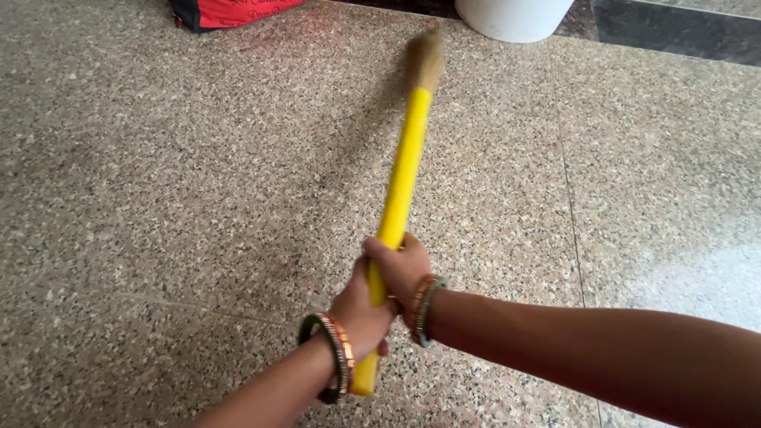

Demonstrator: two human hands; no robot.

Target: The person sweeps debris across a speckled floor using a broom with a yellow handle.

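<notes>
Both hands, left (361,313) and right (399,269), grip tightly closed around yellow broom handle (400,178); bristles blurred.

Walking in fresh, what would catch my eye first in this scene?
The bright yellow broom handle running up the middle, its straw bristles blurred near the top. Both hands clasp its lower end: the left hand below, the right hand just above, each wrist ringed with bangles. Behind lies speckled granite floor, with a white bucket at the top edge.

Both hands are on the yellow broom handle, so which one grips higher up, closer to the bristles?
The right hand: it wraps the yellow handle farther up toward the bristles, while the left hand grips below it, near the handle's butt end.
</notes>
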